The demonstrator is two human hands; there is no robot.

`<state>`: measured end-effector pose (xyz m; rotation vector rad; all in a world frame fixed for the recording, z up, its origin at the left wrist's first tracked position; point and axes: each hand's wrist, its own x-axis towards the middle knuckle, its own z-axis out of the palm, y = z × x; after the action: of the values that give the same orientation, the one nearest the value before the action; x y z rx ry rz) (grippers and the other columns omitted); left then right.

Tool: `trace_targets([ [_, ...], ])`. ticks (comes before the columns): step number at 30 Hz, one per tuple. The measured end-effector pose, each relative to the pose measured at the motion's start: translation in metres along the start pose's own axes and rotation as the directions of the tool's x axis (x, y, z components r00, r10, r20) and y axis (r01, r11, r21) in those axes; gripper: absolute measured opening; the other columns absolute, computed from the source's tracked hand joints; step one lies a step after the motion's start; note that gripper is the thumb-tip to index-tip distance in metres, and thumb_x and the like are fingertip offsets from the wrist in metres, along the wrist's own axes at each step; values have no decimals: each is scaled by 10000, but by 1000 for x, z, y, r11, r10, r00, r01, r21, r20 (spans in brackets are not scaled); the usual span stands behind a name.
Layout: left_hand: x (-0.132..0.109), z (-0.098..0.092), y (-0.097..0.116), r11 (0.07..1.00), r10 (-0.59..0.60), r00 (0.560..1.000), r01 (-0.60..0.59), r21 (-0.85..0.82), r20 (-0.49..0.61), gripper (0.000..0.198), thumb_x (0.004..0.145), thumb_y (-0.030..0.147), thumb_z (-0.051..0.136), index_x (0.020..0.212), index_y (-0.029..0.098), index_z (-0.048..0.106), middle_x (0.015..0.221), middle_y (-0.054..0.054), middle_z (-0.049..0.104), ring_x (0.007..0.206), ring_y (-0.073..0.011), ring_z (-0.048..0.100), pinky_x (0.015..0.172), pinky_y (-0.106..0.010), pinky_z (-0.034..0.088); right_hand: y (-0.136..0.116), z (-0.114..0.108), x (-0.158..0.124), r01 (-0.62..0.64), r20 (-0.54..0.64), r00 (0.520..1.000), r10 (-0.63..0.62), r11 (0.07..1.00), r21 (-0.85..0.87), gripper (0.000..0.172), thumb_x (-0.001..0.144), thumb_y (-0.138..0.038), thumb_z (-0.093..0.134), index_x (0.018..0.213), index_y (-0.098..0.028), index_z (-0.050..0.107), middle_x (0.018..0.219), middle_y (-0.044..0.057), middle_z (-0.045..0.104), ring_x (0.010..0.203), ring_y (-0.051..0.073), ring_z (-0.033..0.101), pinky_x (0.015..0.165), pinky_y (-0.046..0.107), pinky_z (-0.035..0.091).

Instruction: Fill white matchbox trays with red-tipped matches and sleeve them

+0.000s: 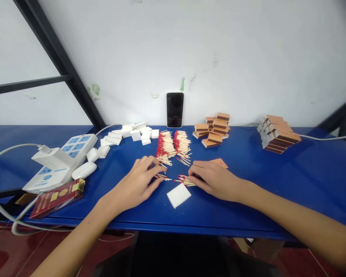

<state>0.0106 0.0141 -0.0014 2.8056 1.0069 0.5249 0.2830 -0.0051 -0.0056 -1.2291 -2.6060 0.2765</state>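
Both hands rest on a blue table [276, 192]. My left hand [137, 182] lies palm down with its fingers spread, the fingertips touching a few loose matches [163, 177]. My right hand [212, 179] has its fingers drawn together on a small bunch of red-tipped matches [184, 180]. A white inner matchbox tray [178, 195] lies just in front of the hands. Behind them sit two piles of red-tipped matches [173, 146]. An orange matchbox sleeve [220, 162] lies flat behind my right hand.
White trays [132, 134] are heaped at the back left, orange matchboxes [215, 130] at the back, and a stacked block of them [278, 139] at the right. A phone [175, 109] leans on the wall. A power strip [60, 159], white case [84, 170] and red packet [56, 198] lie left.
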Motion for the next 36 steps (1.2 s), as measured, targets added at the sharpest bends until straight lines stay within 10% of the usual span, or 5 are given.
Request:
trace_targets([
  [9, -12, 27, 52, 990, -112, 988, 101, -102, -106, 377, 863, 460, 683, 1105, 171, 670, 973, -66, 679, 901, -247, 606, 863, -426, 421, 5, -8, -9, 176, -64, 982, -179, 983, -54, 78, 900, -246, 568, 889, -190, 620, 847, 16, 611, 713, 141, 512, 656, 284, 326],
  [20, -37, 12, 43, 914, -167, 968, 82, -397, -187, 348, 841, 330, 745, 1167, 257, 648, 1102, -40, 651, 915, -175, 624, 804, -286, 520, 3, -9, -11, 166, 24, 986, -165, 985, -48, 130, 955, -257, 531, 928, -187, 638, 885, 24, 633, 723, 145, 544, 673, 287, 356],
  [26, -45, 9, 47, 916, -246, 966, 206, -345, -75, 653, 877, 255, 612, 1477, 282, 355, 1150, -60, 603, 971, -214, 590, 856, -338, 503, -1, -10, -12, 148, 72, 987, -144, 988, -45, 99, 949, -212, 506, 914, -186, 595, 880, 21, 626, 715, 146, 535, 681, 288, 365],
  [36, -33, 14, 59, 916, -155, 978, 90, -390, -137, 221, 797, 149, 595, 933, 215, 433, 1037, -46, 490, 976, -207, 481, 873, -347, 444, -3, -8, -13, 75, 136, 988, -74, 997, -1, 59, 926, -199, 513, 888, -187, 557, 887, 30, 629, 679, 143, 524, 651, 285, 374],
])
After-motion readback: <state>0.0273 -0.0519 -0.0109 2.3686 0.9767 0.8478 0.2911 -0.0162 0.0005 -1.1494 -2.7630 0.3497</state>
